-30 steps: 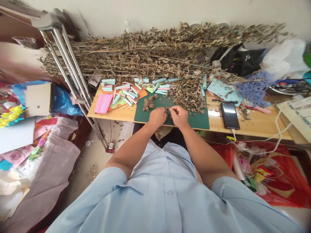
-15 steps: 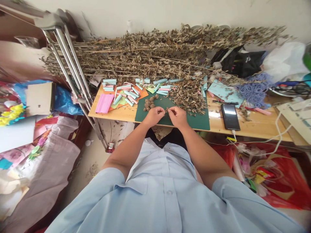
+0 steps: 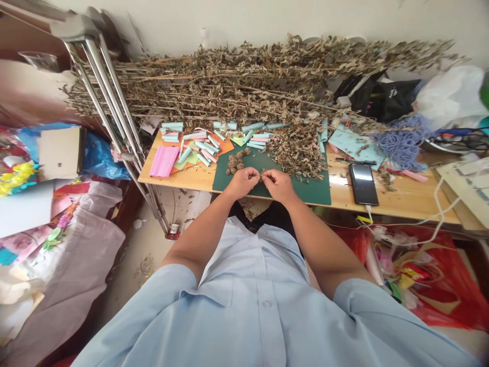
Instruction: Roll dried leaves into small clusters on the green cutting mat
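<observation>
Over the front part of a green mat, my left hand and my right hand meet fingertip to fingertip. Both are closed in a pinch on a small bit of dried plant, partly hidden by the fingers. Just behind my left hand lie several brown balls of crushed leaf. A loose heap of dried leaves covers the mat's back right, behind my right hand.
Long dried stalks lie along the wall. Paper rolls and pink paper are at the left; a phone with a cable and purple cord at the right. A metal crutch leans at the left.
The fingertips of my right hand have moved slightly left, closer to those of my left hand. The balls and the leaf heap look the same.
</observation>
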The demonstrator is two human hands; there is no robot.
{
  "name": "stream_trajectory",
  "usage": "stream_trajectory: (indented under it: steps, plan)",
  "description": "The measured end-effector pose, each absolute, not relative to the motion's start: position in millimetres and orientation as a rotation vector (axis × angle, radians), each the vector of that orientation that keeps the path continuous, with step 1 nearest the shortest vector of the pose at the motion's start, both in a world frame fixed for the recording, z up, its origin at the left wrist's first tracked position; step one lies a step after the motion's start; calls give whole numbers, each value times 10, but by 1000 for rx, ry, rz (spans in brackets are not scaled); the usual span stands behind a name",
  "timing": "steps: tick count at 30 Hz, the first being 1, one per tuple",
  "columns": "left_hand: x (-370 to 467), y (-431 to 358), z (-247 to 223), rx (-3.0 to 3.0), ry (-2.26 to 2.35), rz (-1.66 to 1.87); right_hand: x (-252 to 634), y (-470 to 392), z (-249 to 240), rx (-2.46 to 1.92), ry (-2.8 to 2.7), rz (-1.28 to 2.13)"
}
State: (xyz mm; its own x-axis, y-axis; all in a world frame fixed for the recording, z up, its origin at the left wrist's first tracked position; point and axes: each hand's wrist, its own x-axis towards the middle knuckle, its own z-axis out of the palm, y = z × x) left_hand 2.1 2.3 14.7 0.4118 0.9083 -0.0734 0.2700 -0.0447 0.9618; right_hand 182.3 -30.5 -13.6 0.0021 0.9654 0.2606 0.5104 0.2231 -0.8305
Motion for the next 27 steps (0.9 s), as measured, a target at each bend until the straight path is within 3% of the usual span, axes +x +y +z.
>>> stream_trajectory:
  steps: [27]
  plan:
    - [-9,14,159,1546,1017,760,1837,-311,-108,-1376,-1678,633]
